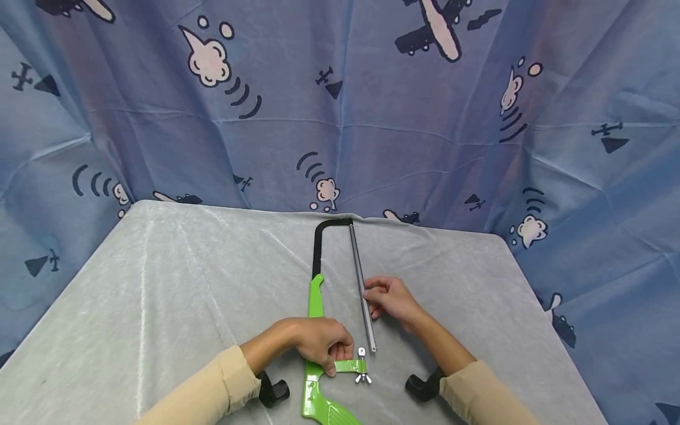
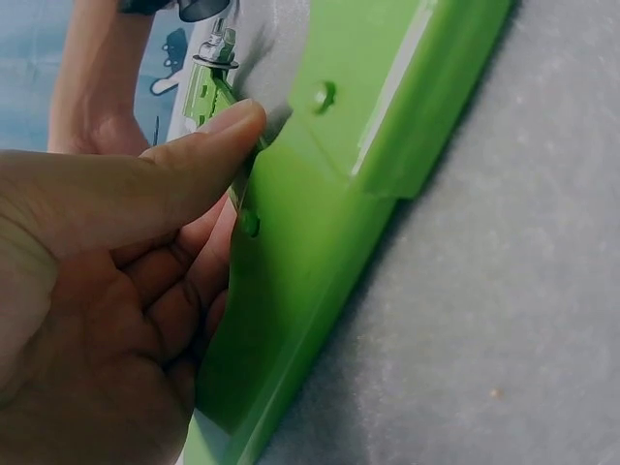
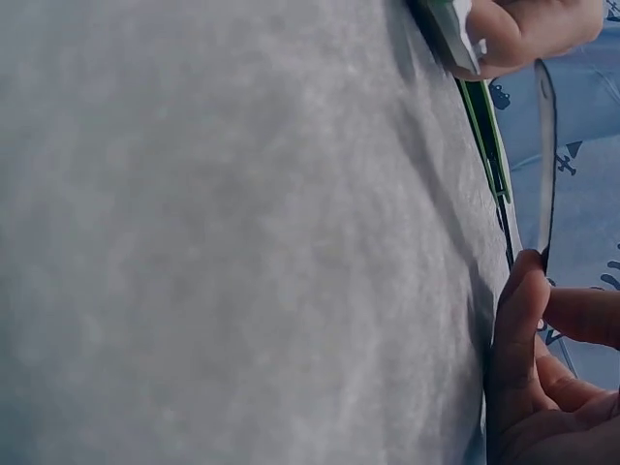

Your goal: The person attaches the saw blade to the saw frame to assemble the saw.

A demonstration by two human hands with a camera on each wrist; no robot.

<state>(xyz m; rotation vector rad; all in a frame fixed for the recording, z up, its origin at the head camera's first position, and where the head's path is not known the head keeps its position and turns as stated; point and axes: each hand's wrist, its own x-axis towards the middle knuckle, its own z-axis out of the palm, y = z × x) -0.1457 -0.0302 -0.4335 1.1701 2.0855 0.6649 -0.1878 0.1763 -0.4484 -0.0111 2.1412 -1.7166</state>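
A hacksaw frame (image 1: pixel 316 302), green with a black front bow (image 1: pixel 317 251), lies lengthwise on the cloth. My left hand (image 1: pixel 325 342) grips its short green arm, thumb on one side and fingers on the other, as the left wrist view shows. At that arm's end sit a metal blade holder (image 1: pixel 361 352) and a wing nut (image 1: pixel 363 378). Beside the frame, my right hand (image 1: pixel 392 302) pinches the long silver saw blade (image 1: pixel 357 257) between thumb and forefinger. The blade's far end meets the bow's tip; its near end, with a hole (image 3: pixel 545 89), stands apart from the holder.
A pale grey cloth (image 1: pixel 186 307) covers the table. Behind its far edge hangs a blue curtain (image 1: pixel 287 141) with plane and cloud prints. Black wrist mounts (image 1: pixel 273 392) sit under both sleeves, low over the cloth.
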